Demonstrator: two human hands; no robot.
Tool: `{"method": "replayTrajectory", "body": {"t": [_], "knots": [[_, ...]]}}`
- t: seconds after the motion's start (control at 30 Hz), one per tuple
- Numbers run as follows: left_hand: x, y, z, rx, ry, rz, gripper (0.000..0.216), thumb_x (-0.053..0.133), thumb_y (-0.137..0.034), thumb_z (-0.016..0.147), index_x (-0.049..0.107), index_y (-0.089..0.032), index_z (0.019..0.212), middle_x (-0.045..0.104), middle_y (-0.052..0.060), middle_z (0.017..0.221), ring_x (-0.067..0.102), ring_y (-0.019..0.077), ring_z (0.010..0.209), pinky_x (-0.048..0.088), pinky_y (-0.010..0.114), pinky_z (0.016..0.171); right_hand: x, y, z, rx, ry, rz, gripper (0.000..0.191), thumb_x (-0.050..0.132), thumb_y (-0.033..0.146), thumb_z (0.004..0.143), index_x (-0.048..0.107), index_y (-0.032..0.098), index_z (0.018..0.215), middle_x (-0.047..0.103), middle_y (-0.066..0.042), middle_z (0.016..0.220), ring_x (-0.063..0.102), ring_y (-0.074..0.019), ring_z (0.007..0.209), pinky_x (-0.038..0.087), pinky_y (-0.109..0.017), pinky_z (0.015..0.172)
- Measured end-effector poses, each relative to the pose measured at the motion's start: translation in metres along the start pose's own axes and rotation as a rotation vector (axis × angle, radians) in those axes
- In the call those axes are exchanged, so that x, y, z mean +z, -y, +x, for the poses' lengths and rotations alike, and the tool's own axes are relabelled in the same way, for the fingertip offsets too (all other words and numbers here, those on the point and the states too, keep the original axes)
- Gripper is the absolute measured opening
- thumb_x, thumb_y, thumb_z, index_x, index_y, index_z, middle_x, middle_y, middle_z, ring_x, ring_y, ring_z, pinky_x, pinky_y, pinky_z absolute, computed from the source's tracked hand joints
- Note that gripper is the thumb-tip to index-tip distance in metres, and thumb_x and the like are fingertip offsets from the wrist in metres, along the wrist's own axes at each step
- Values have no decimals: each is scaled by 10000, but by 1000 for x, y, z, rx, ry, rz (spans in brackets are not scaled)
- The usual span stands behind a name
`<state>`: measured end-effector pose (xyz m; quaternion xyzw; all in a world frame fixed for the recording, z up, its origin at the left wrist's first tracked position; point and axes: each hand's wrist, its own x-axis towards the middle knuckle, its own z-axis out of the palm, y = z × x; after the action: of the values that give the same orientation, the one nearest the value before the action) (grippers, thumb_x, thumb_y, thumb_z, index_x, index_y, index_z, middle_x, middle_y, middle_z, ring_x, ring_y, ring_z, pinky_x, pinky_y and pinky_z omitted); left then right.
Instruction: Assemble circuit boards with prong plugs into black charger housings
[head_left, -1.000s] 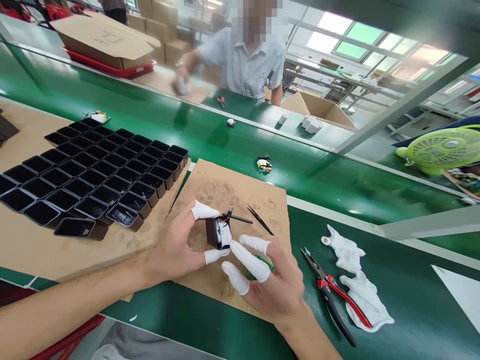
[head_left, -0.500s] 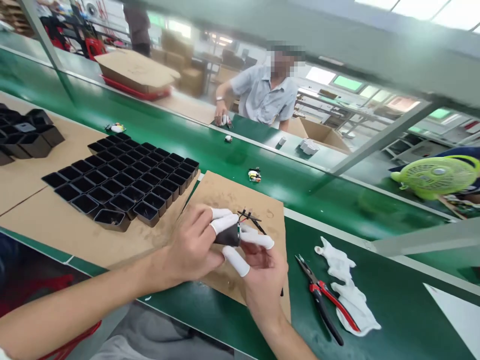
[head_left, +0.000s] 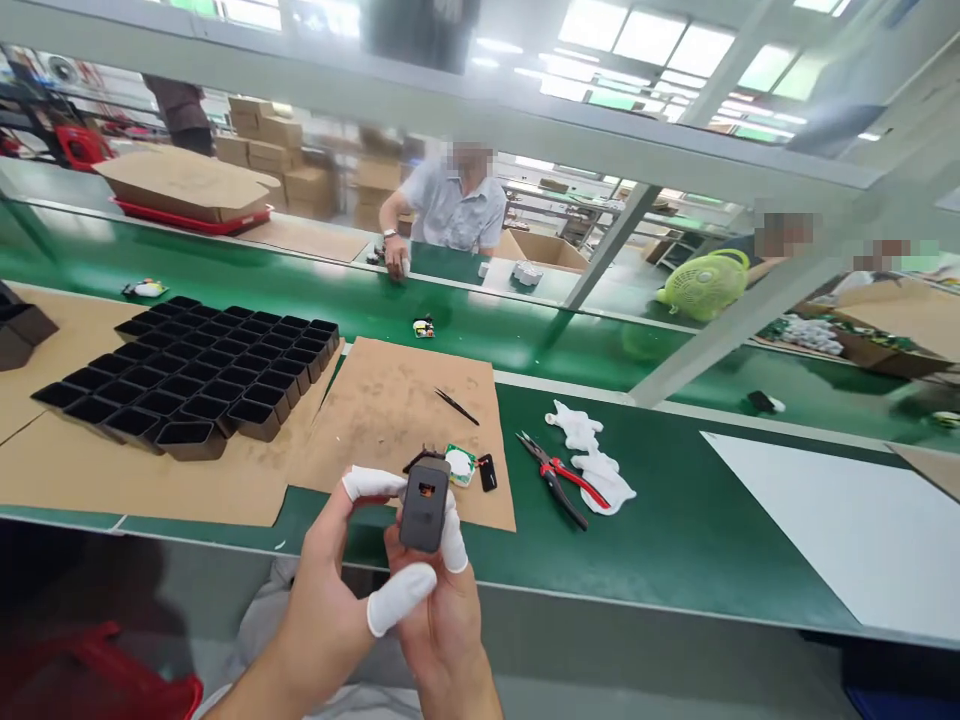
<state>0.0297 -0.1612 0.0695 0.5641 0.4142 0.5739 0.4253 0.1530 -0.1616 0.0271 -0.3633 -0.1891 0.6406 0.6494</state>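
Observation:
Both of my hands hold a small dark grey plastic housing raised in front of me, above the near edge of the green bench. An orange part shows through a small opening in its face. My left hand pinches it from the left with white finger cots on thumb and fingers. My right hand grips it from below and behind. On the brown cardboard mat beyond lie a small green circuit board, a small black cover and black tweezers.
A tray of black housings sits on the left. Red-handled pliers lie beside a white glove. A white sheet is on the right. Parts ride the green conveyor. A person in a grey shirt works opposite, near a green fan.
Both hands lifted the housing off the cardboard mat and drew it toward me. The circuit board and black cover now lie on the mat. My view tilted up and back.

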Motion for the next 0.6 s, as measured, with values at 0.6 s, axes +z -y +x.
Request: {"method": "replayTrajectory", "body": {"t": [0.6], "knots": [[-38,8,-6,77,-18,157,742,992,-396,899,638,-337,1548,701,149,1557,805,330,1298,752,438,1029,12,-14,0,-251,-1,-179,533,1112,296,626,717,273,982,785,9,989,766,-204,932,651,-332,898]]}}
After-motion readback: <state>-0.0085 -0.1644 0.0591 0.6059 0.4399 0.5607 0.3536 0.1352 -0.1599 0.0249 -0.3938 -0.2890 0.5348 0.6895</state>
